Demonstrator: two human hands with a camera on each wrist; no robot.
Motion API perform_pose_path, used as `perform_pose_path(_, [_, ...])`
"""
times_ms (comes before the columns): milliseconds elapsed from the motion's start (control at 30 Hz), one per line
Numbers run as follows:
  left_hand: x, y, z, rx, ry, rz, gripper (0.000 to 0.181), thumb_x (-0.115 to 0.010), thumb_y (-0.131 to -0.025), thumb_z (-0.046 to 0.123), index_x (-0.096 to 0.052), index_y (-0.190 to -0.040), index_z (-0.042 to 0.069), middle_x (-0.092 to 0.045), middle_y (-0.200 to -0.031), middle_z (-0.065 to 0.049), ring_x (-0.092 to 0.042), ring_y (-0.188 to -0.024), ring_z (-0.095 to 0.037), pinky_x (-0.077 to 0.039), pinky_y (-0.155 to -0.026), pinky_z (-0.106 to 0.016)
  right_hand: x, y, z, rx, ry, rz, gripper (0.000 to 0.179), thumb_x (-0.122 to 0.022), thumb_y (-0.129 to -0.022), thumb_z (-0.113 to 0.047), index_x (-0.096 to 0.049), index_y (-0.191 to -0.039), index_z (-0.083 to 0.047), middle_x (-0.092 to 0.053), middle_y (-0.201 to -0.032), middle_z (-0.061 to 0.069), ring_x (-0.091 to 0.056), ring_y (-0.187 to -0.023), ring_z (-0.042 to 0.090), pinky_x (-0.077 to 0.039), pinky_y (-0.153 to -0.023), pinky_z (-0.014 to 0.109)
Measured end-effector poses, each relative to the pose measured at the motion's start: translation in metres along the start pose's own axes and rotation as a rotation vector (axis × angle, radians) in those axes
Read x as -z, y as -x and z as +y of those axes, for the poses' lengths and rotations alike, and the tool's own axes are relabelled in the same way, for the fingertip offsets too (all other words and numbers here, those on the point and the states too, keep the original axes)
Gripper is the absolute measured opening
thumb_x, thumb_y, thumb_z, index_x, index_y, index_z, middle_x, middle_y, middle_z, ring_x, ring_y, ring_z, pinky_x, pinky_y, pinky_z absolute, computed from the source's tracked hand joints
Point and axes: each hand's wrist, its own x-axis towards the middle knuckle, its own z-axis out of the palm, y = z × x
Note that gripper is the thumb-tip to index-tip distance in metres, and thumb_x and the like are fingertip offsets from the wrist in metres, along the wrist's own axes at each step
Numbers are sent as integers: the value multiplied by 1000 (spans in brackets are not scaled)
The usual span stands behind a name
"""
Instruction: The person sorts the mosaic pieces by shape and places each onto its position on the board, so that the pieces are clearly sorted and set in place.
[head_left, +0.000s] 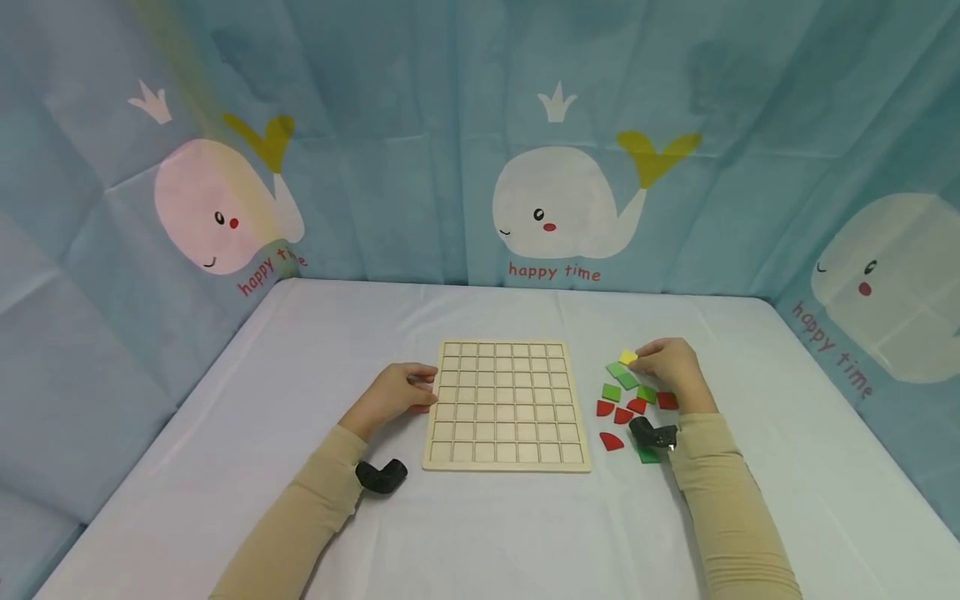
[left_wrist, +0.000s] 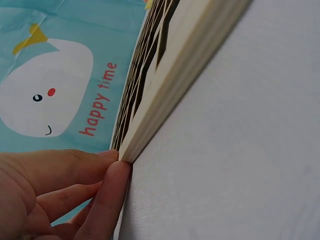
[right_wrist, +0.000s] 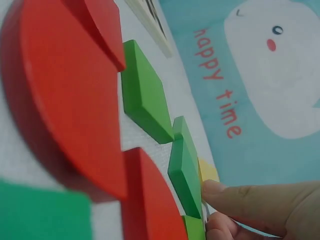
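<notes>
A square wooden grid board (head_left: 507, 409) lies on the table. My left hand (head_left: 401, 389) is at its left edge; in the left wrist view the fingertips (left_wrist: 119, 172) touch the board's rim (left_wrist: 170, 90) near a corner. To the right of the board, my right hand (head_left: 666, 363) pinches a yellow tile (head_left: 627, 357) by its right side. The right wrist view shows the thumb against the yellow tile (right_wrist: 206, 170), with other fingers partly hidden below. Green tiles (head_left: 611, 392) and red quarter-round tiles (head_left: 623, 416) lie loosely on the cloth near my right hand.
White cloth (head_left: 480, 533) covers the table. A blue curtain with whale prints (head_left: 555, 200) stands behind and at the sides. Partly under the right wrist camera (head_left: 652, 434) lies a darker green tile (head_left: 648, 456); a red tile (head_left: 667, 401) sits beside the right wrist.
</notes>
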Motion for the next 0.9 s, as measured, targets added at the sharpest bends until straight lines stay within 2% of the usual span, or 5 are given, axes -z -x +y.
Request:
perform_pose_path(200, [-1,0,-1,7,-9,3,54,-70,-88,0,-54,-139,0,-57,-132,-18,-64,-97,-19,-61,-77,-26,2,-1,1,-21,-24,-1,34,-69,-93,-20,-67,-121,-1,-65,-116,18,-56,-102,26,-47,-86,36])
perform_pose_path(367, [0,1,-1,1,-5,5,54,-70,-88,0,-54,-139,0,-57,-132,-19,-64,-96,-19,-61,-77,-26,3,-7,2,-29,-68,-2,31,-68,-93,-21,-68,-117,-2,-70,-109,15,-63,-90,19,-46,-84,32])
perform_pose_path(467, [1,1,0,-8,-5,-6,54,-70,-88,1,-54,-139,-1,-56,-133,-20,-64,-96,-19,-61,-77,-26,4,-6,1,-35,-85,-4,31,-67,-94,-21,-67,-117,-2,-71,-110,15,-65,-87,18,-49,-90,37])
perform_pose_path(667, [1,1,0,-17,-12,-16,53,-69,-89,1,-53,-139,-1,-56,-133,-20,-63,-95,-18,-61,-78,-27,7,-1,-4,-30,-118,-14,38,-65,-96,-26,-64,-124,-1,-66,-125,21,-65,-103,26,-43,-110,51])
perform_pose_path(900, [1,2,1,-8,-6,-8,53,-69,-89,0,-53,-139,-1,-56,-132,-20,-63,-95,-19,-61,-77,-26,8,10,-18,-30,-148,-17,40,-70,-92,-30,-67,-121,-3,-70,-120,17,-68,-95,19,-45,-108,52])
